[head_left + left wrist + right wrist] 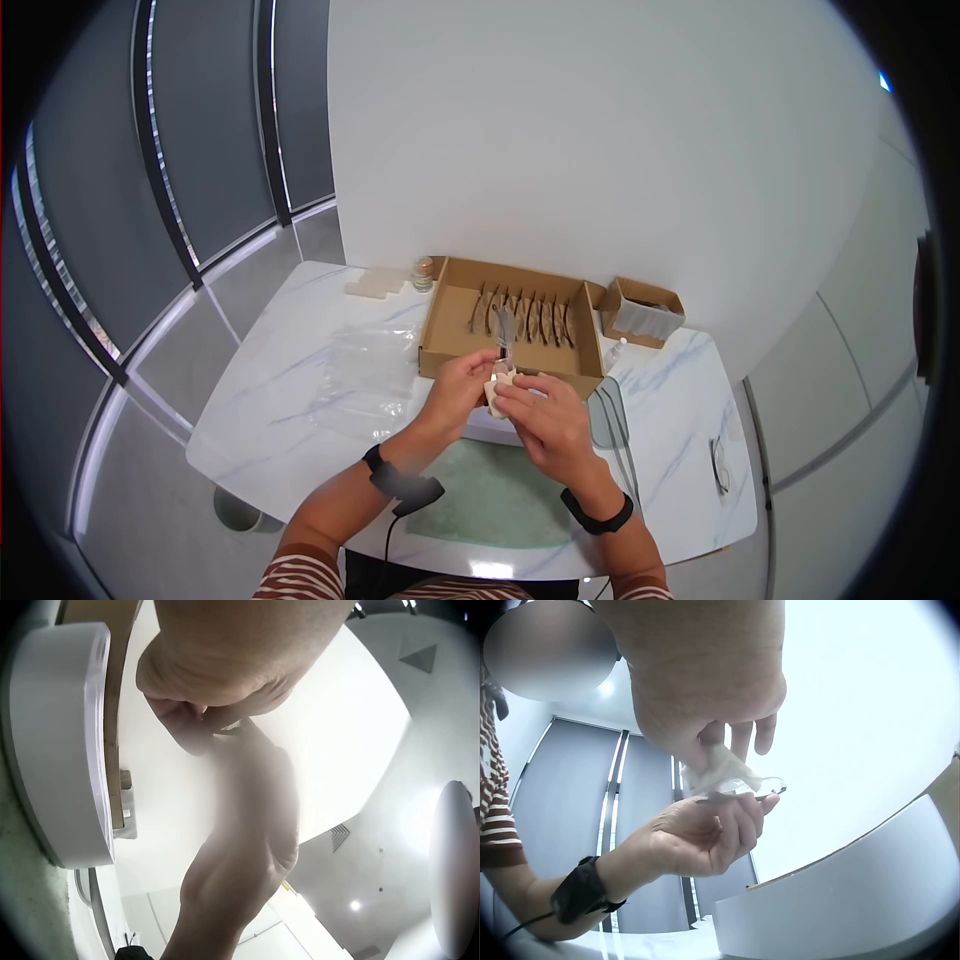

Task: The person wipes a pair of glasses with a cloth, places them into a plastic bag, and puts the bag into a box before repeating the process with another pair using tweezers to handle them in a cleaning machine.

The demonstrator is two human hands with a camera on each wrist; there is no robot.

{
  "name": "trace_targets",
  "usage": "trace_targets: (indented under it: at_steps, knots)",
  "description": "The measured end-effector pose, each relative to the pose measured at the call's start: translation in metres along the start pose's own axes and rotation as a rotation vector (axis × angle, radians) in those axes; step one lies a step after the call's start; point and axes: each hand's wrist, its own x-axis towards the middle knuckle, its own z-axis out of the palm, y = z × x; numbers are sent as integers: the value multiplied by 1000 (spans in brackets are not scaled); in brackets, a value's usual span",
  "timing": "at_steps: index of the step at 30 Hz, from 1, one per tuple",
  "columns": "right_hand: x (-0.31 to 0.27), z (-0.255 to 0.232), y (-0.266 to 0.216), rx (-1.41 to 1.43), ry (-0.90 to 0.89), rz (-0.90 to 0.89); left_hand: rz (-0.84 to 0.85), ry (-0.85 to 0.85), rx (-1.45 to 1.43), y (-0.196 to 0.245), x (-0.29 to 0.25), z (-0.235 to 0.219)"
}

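Observation:
Over the front edge of the cardboard tray (435,362), the left hand (452,395) (705,836) grips a pair of clear-lensed glasses (504,368) (772,785). The right hand (555,425) (712,675) pinches a cream cloth (494,394) (718,771) against a lens, from above in the right wrist view. In the left wrist view the left hand (225,652) hides most of the glasses, and the right hand (247,825) is blurred. Several dark-framed glasses (545,320) stand in a row inside the tray.
A white rounded object (488,430) (56,742) lies under the hands, beside a green mat (490,500). Around it are clear plastic bags (368,375), a jar (423,274), a small box (645,325), a small bottle (614,352) and another pair of glasses (720,466) at right.

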Motion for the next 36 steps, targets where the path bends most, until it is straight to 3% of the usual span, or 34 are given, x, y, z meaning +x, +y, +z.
trace_targets:
  at_steps: [9, 17, 21, 30, 32, 33, 35, 36]
  knots:
    - [-1, 0, -1, -18, -52, -14, 22, 46, 0, -4, 4, -2]
    - [0, -5, 1, -97, 142, 113, 84, -99, 170, -9, 0, 5]
    - [1, -8, 2, -65, 116, 116, 77, -162, 247, -14, 1, 2]
    - [-9, -32, -12, 128, 128, 287, 85, -46, 254, 9, -12, -1]
    - [-19, -42, -17, 171, -135, 325, 85, -11, 304, 16, -12, -10]
    - [-25, -43, -19, 168, -133, 327, 83, -14, 304, 20, -11, -13]
    - [-47, -33, -19, 166, -420, 300, 135, 49, 421, 33, -8, -20]
    - [-58, -25, -18, 200, -469, 309, 145, 53, 445, 41, -5, -22]
